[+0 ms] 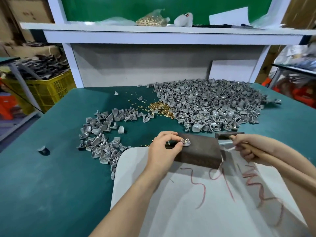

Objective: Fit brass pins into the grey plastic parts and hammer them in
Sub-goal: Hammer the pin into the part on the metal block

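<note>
Head: L hand (160, 151) pinches grey part (186, 142), R hand (248, 148) prob. grips hammer (227, 135).

Nothing legible. Red hand scrawl (201, 189) on the white sheet (179, 216) at 6 o'clock: unreadable. Label on the white object (182, 19) on the shelf (119, 26), 12 o'clock: too blurred.
</note>
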### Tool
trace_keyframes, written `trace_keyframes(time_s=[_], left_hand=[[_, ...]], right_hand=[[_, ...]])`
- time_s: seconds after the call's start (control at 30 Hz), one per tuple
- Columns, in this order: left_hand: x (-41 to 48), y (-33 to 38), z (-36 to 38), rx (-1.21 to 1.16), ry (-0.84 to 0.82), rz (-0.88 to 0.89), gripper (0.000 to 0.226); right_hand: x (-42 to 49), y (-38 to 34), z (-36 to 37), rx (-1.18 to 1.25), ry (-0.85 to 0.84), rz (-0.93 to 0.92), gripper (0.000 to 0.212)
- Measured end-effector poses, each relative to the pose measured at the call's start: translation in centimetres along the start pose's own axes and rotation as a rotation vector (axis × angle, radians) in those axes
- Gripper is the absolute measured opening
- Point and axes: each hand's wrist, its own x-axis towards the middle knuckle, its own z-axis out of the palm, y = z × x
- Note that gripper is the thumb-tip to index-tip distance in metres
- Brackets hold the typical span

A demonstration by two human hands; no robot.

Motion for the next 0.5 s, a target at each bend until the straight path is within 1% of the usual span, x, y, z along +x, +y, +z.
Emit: trace_keyframes(time_s=[0.03,0.1,0.13,0.2,0.27,0.3,0.37,0.43,0.5], left_hand=[[0.0,0.1,0.0,0.011,-0.004,0.006,0.022],[0.1,0.1,0.1,0.025,-0.011,0.013,0.023],[0.1,0.1,0.1,0.031,-0.013,0.014,0.022],[0.0,0.1,0.0,0.034,-0.015,0.017,0.021],[0.1,0.1,0.0,0.046,-0.021,0.027,0.019],[0.1,0.2,0.0,0.063,-0.029,0.037,0.019],[0.3,0.3,-0.1,0.082,-0.049,0.053,0.019],[0.3,0.3,-0.1,0.073,-0.056,0.046,0.02],[0.2,0.4,-0.1,0.052,-0.052,0.035,0.022]], right_hand=[[-0.6,-0.2,0.3,0.045,-0.035,-0.043,0.012],[-2.1,-1.1,1.6,-0.005,-0.032,-0.175,0.004],[-2.8,-1.6,2.6,-0.068,-0.009,-0.239,0.01],[-4.0,-2.8,5.0,-0.254,0.027,-0.339,0.029],[-4.6,-3.5,7.2,-0.414,0.044,-0.413,0.034],[-4.8,-3.7,8.1,-0.454,0.036,-0.428,0.035],[-5.1,-3.8,9.0,-0.498,-0.006,-0.4,0.035],[-5.2,-3.6,9.5,-0.503,-0.026,-0.35,0.032],[-5.1,-3.4,9.9,-0.469,0.001,-0.33,0.03]])
